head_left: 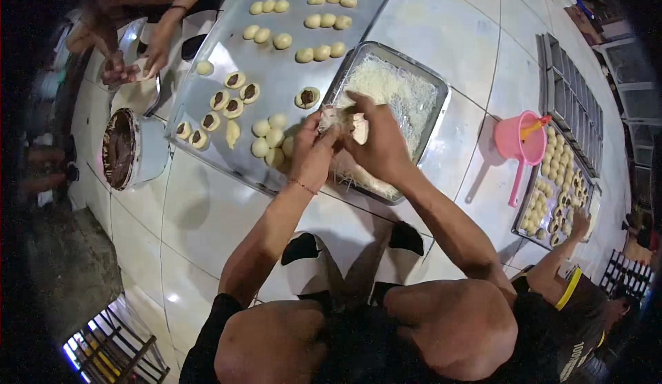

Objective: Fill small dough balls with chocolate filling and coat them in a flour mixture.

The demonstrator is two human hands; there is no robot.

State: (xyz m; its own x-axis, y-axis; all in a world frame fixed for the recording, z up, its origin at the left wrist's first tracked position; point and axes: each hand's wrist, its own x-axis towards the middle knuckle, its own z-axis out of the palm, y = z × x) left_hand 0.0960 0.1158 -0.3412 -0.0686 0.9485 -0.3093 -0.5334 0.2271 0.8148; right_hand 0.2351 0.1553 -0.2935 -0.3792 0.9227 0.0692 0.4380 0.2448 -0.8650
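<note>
Above the near left corner of a metal tray [431, 132] of pale grated cheese [403, 94], my two hands meet. The fingers of my left hand [314, 151] close on a small clump of cheese shreds [332, 117], perhaps with dough under it. My right hand [379, 143] curls in beside it, its fingertips close to the clump. A pale patch shows between the right thumb and fingers; I cannot tell whether it is dough. Left of my hands, round dough balls [274, 138] sit clustered on a large baking sheet [272, 74], near a dough piece with dark filling [307, 97].
Rows of dough balls [321, 53] and several filled pieces [233, 108] lie on the sheet. Another person's hands [141, 67] work at upper left, above a bucket of dark filling [123, 146]. A pink dipper [520, 139], another dough tray [552, 191] and a co-worker's arm [562, 253] are at right.
</note>
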